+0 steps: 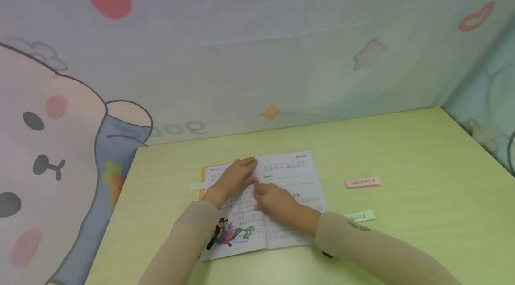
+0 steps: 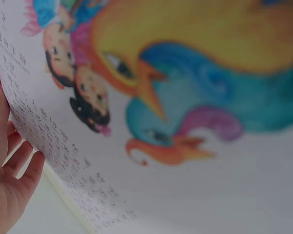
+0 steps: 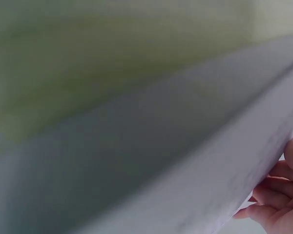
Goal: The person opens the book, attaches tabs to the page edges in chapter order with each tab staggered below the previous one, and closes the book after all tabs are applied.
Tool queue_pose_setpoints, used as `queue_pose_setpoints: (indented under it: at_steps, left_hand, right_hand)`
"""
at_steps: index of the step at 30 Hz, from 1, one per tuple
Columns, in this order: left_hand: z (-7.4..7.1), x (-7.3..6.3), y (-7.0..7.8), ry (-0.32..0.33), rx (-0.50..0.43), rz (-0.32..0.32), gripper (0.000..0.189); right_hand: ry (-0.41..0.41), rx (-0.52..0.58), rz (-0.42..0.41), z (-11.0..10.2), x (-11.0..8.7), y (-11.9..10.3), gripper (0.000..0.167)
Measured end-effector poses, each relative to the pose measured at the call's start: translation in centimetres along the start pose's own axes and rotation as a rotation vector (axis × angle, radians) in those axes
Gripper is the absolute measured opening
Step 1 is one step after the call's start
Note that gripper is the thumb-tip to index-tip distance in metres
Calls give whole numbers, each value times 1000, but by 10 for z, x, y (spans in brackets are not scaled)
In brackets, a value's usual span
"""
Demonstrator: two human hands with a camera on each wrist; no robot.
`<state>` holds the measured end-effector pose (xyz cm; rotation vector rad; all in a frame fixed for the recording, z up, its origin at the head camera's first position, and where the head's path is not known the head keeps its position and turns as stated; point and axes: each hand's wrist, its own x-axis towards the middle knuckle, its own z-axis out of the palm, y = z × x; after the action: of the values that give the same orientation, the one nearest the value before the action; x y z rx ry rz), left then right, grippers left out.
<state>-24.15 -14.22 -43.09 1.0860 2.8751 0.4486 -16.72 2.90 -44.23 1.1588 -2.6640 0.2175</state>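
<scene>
Book (image 1: 251,204) lies open under both hands, on the pale green table (image 1: 422,164). Left hand (image 1: 235,175) rests on the left page, extended toward the fold, thumb apart from the fingers. Right hand (image 1: 279,202) rests lower, mostly on the right page, fingertips at the fold, thumb and fingers spread. Neither grips anything; both are relaxed, and the fingertips of the two nearly meet.

Book: white pages, slightly bowed. A strip of orange cover (image 1: 202,174) shows left of the left hand. Below that hand is a coloured picture (image 1: 231,231); the left wrist view shows it as two children's faces beside large yellow and turquoise birds with orange beaks. Dense lines of Chinese print surround it. Right page, above the right hand: a larger heading over smaller lines, too small to read.

Labels: pale green tab (image 1: 196,186) at the book's edge, left of the left hand. Right of the right hand, a pink strip (image 1: 362,182) with handwritten characters; nearer its wrist, a green strip (image 1: 360,216), also handwritten, partly behind the right sleeve (image 1: 374,236). Handwriting not legible. The sleeve bears dark lettering, roughly "Lets slim".

Beyond the hands, the wall carries faint letters (image 1: 196,127), a "g" and "o"s.
</scene>
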Motion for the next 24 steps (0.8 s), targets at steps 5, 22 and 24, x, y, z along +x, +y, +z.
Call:
queue_pose_setpoints:
  at_steps: [5, 22, 24]
  left_hand:
    - [1, -2, 1, -5, -14, -20, 58]
    - [0, -4, 6, -24, -38, -85, 57]
    - [0, -4, 6, -20, -30, -82, 57]
  right_hand:
    - [-85, -105, -20, 1, -8, -5, 48]
    - [-205, 64, -140, -11, -27, -9, 57]
    - [-193, 36, -171, -13, -28, -12, 55]
